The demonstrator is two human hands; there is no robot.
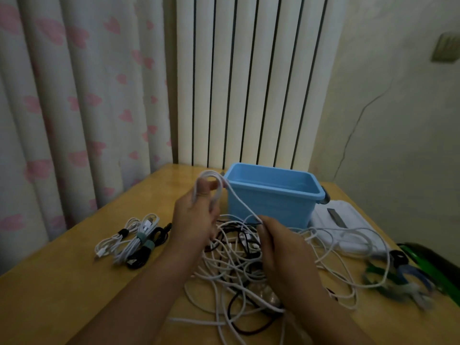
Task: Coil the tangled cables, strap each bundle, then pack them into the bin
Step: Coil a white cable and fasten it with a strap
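Note:
A tangle of white and black cables (231, 265) lies on the wooden table in front of me. My left hand (196, 215) is raised above it and holds several loops of a white cable (211, 175) wound round its fingers. From those loops the same cable runs down to my right hand (281, 247), which pinches it over the pile. A light blue bin (271, 192) stands just behind my hands, and nothing shows inside it. Three strapped cable bundles (137, 240) lie on the table to the left.
A white flat lid (348, 220) lies right of the bin. Loose green, blue and black straps (398, 277) sit near the table's right edge, beside a green-edged dark object (435, 262). A curtain and a radiator stand behind the table (62, 295).

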